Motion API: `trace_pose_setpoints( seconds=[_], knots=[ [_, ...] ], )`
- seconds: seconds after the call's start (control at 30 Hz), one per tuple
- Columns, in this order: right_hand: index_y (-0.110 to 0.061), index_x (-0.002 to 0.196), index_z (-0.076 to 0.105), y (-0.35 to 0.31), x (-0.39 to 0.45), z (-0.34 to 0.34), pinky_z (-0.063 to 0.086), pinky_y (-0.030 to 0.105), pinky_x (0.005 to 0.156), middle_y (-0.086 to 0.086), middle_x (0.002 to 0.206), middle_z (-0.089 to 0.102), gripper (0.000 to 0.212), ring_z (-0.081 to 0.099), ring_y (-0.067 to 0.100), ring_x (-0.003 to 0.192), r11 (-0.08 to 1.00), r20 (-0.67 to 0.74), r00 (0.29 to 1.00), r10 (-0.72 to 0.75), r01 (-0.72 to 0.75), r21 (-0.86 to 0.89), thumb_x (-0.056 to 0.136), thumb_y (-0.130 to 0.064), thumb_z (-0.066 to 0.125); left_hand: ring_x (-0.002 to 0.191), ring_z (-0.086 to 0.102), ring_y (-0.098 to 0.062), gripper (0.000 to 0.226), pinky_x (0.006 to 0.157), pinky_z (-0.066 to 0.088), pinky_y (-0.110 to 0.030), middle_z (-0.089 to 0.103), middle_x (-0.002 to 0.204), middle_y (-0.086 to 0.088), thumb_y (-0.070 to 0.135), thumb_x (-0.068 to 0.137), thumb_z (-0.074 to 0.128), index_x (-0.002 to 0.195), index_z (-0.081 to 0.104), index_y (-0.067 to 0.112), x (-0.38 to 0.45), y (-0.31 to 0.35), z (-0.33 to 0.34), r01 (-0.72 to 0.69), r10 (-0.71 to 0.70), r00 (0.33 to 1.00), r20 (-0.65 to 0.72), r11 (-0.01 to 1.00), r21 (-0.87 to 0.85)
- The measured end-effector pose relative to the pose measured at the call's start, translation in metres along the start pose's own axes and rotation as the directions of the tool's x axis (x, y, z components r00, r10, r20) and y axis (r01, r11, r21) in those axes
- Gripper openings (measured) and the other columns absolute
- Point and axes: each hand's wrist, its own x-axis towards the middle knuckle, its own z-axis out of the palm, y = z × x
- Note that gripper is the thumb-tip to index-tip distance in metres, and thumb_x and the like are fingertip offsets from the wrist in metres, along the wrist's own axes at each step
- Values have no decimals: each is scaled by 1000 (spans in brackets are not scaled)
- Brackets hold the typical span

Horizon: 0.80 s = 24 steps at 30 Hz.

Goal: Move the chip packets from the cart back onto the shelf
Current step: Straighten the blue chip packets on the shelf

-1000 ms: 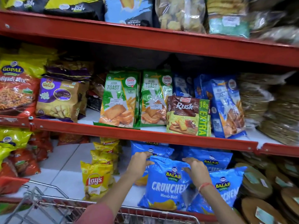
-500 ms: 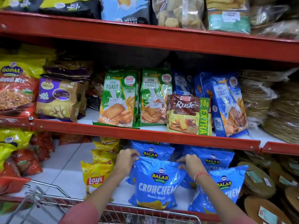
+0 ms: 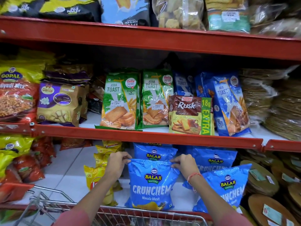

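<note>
A blue Balaji Crunchem chip packet (image 3: 150,185) stands upright at the front of the lowest white shelf (image 3: 65,173). My left hand (image 3: 116,165) pinches its top left corner and my right hand (image 3: 184,165) pinches its top right corner. More blue Balaji packets stand behind it (image 3: 154,152) and to its right (image 3: 228,186). Yellow Lay's packets (image 3: 96,175) stand just left of my left hand. The metal cart (image 3: 53,204) rim runs along the bottom of the view, and its inside is hidden.
A red shelf edge (image 3: 146,136) runs just above my hands. Toast and rusk packs (image 3: 190,115) fill the shelf above it. Red and yellow snack bags (image 3: 24,160) sit at far left, round flat packs (image 3: 260,180) at right.
Both hands drew the blue packet leftward and toward the shelf's front, standing it upright; they now grip its top corners.
</note>
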Motion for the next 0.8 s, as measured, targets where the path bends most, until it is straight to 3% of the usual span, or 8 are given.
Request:
trace_pose_setpoints(
  seconds=[0.2,0.33,0.4,0.5,0.6,0.67,0.73,0.8],
  knots=[
    [-22,108,67,13,-12,-12,49,33,93,9,111,70,30,63,23,103,997,32,997,-76,75,7,78,-25,71,90,65,-24,17,75,50,-32,72,99,-9,15,80,69,97,68,12,-10,21,4,-20,24,999,-25,987,162],
    [-22,111,65,43,-27,-39,47,37,96,3,118,68,40,61,23,109,988,-15,988,-157,157,7,79,-45,65,102,63,-24,29,88,51,-37,65,114,-6,22,84,66,109,62,10,-19,56,28,-147,157,987,-43,975,168],
    [-23,110,65,64,-34,-57,47,35,95,1,117,68,80,62,20,108,986,-50,985,-165,165,-11,63,-83,40,104,61,-24,27,91,47,-35,65,114,-5,23,85,64,109,63,10,-25,82,50,-229,232,973,-9,967,109],
    [-22,107,67,111,-36,-81,46,35,96,1,116,69,117,61,18,110,994,-99,989,-111,108,-27,36,-99,16,103,63,-25,25,87,39,-28,68,110,-9,25,84,64,105,65,10,-32,123,88,-335,334,941,60,942,15],
    [-20,110,66,145,-44,-108,48,35,95,3,117,68,96,61,19,111,996,-86,994,-67,62,-63,53,-90,34,105,62,-25,27,89,42,-31,67,112,-8,29,85,62,107,65,13,-34,156,124,-369,368,918,149,929,-27],
    [-18,115,62,164,-49,-123,44,32,96,5,122,65,54,58,20,114,992,-75,997,-28,19,-122,75,-54,62,109,59,-27,31,92,42,-34,66,115,-10,29,84,63,111,62,13,-35,175,144,-370,365,905,219,929,-18],
    [-18,118,59,185,-50,-132,42,30,97,6,126,62,38,53,22,119,986,-78,997,-19,6,-167,83,-30,66,111,57,-31,37,93,44,-37,65,117,-14,29,83,64,116,59,13,-35,187,162,-348,308,897,317,935,76],
    [-21,118,59,201,-50,-137,42,31,97,9,125,60,34,50,25,120,980,-90,996,14,-31,-196,84,-23,65,108,58,-35,33,90,46,-42,66,112,-19,25,84,64,113,60,12,-34,194,175,-332,234,887,398,922,198]
  ],
)
